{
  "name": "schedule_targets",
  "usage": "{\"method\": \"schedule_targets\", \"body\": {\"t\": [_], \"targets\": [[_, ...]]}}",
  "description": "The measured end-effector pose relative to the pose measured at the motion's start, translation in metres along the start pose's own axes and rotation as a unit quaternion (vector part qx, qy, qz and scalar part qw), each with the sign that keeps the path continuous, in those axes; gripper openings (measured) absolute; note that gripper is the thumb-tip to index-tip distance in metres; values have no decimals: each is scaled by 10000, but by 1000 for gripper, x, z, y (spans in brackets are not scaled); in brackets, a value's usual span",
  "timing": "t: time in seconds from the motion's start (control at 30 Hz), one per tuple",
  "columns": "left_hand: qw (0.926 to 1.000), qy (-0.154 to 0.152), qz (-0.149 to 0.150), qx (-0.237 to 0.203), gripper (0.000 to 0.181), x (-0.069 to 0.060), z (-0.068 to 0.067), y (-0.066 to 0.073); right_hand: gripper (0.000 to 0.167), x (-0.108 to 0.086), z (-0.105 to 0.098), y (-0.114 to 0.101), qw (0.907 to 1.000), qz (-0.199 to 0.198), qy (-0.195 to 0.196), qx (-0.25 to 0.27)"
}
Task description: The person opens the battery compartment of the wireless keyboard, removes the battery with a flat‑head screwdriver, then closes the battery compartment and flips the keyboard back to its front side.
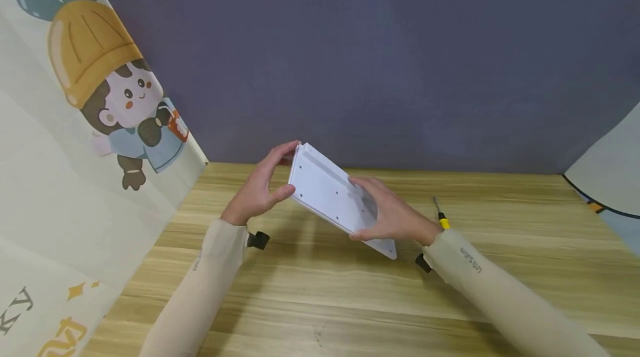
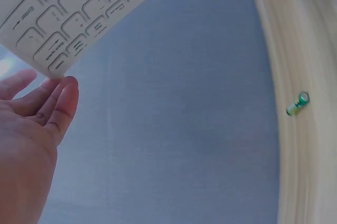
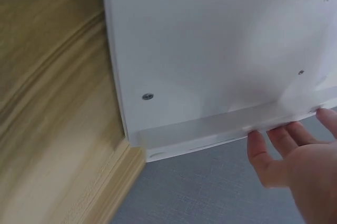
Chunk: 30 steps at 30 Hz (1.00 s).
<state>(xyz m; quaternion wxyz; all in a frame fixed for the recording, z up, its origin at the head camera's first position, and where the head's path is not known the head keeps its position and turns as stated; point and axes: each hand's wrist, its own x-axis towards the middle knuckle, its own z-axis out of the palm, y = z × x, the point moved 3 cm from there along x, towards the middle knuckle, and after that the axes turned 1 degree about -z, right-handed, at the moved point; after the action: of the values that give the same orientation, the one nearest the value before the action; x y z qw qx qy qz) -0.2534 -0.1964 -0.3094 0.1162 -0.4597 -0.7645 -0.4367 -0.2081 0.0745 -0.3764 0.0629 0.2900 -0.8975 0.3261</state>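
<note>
A white keyboard [image 1: 325,185] is held tilted above the table, its underside with several small screws turned up toward the head view. At its left end, my left hand [image 1: 256,187] holds it between thumb and fingers. My right hand [image 1: 390,214] grips across the right half, thumb on the near edge and fingers on the far one. The left wrist view shows printed keys on the keyboard [image 2: 79,10], with fingertips at its corner. In the right wrist view, fingers [image 3: 258,153] touch the raised ridge along the keyboard's [image 3: 226,50] edge.
A screwdriver [image 1: 442,218] with a yellow and black handle lies on the wooden table [image 1: 300,301] beyond my right wrist. Small green batteries [image 2: 298,104] lie on the wood in the left wrist view. A dark grey panel [image 1: 370,68] stands behind the table.
</note>
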Motion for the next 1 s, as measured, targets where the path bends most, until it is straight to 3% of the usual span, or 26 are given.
{"method": "schedule_targets", "body": {"t": [0.3,0.67,0.9,1.0], "targets": [[9978,264,571,-224,97,10,1,8,111,0,2,-7,9994,-163,250,193],[9958,178,881,-186,90,17,1,23,111,-1,9,-12,9961,-179,497,702],[9926,424,1100,-292,88,27,4,41,107,-3,-5,-58,9905,-357,546,1213],[9912,551,1156,-323,88,30,7,45,107,-2,-3,-60,9881,-506,560,1343]]}}
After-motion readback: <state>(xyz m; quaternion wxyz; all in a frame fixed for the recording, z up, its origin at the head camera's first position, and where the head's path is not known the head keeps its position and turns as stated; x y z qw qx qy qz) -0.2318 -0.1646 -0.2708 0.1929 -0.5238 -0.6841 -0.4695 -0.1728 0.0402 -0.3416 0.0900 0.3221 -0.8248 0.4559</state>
